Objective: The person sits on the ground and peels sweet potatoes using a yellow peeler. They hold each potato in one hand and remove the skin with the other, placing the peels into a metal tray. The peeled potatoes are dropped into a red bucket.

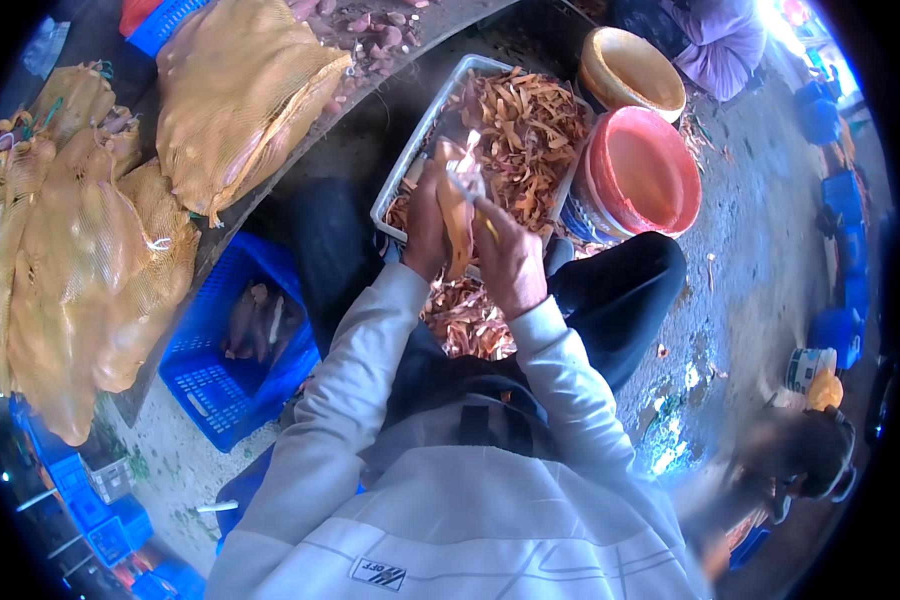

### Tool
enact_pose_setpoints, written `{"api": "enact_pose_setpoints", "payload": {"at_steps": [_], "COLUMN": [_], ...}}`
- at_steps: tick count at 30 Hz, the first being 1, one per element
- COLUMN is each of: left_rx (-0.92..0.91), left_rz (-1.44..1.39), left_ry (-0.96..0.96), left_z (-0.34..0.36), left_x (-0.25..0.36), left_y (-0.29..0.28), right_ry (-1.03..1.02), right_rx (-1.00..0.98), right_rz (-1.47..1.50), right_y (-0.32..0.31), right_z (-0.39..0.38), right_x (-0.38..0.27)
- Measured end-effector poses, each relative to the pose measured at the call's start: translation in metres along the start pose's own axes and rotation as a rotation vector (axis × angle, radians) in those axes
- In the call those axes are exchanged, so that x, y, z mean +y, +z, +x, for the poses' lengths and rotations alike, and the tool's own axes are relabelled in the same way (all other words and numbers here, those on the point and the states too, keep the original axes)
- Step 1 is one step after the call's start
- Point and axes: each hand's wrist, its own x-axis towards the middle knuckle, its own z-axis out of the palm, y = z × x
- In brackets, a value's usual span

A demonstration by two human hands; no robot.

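My left hand (427, 228) is wrapped around a long, partly peeled sweet potato (456, 222), pale orange along its bared side. Closed on a peeler (488, 226) with a yellowish handle, my right hand (513, 262) rests against the root's right side. The peeler's head is blurred near the upper part of the sweet potato. Both hands are over the near edge of a white tray (407, 160) heaped with peelings (525, 125). More peelings (470, 315) lie between my legs.
At my left stands a blue crate (205, 385) holding several dark roots. Filled mesh sacks (80, 260) lie beyond it. A pink bucket (685, 185) and a tan basin (595, 75) stand right of the tray. Other people sit at the upper right and lower right.
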Motion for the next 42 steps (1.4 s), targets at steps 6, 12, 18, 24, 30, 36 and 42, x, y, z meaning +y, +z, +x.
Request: {"api": "enact_pose_setpoints", "payload": {"at_steps": [6, 12, 18, 24, 30, 36, 42], "left_rx": [0.129, 0.087, 0.048, -0.197, -0.067, 0.005, 0.160], "left_rz": [-0.078, -0.124, -0.173, -0.214, 0.262, -0.260, -0.286], "left_ry": [0.058, -0.027, -0.101, -0.173, 0.307, -0.054, 0.033], "left_z": [0.023, 0.025, 0.017, 0.016, 0.001, 0.024, 0.024], "left_x": [-0.017, 0.019, 0.013, -0.006, -0.006, -0.010, 0.016], "left_y": [-0.030, -0.018, -0.014, -0.033, -0.018, -0.042, -0.012], "right_ry": [0.158, 0.295, 0.236, -0.005, 0.017, 0.103, 0.350], "right_rx": [-0.132, -0.231, 0.080, 0.041, -0.021, -0.189, -0.120], "right_rz": [0.138, 0.115, 0.164, 0.102, 0.066, 0.155, 0.052], "right_y": [-0.011, -0.037, -0.045, -0.020, 0.001, -0.020, -0.046], "right_z": [-0.038, -0.098, -0.043, 0.032, 0.000, -0.056, -0.099], "right_x": [-0.011, -0.008, 0.008, -0.007, -0.003, -0.004, 0.003]}}
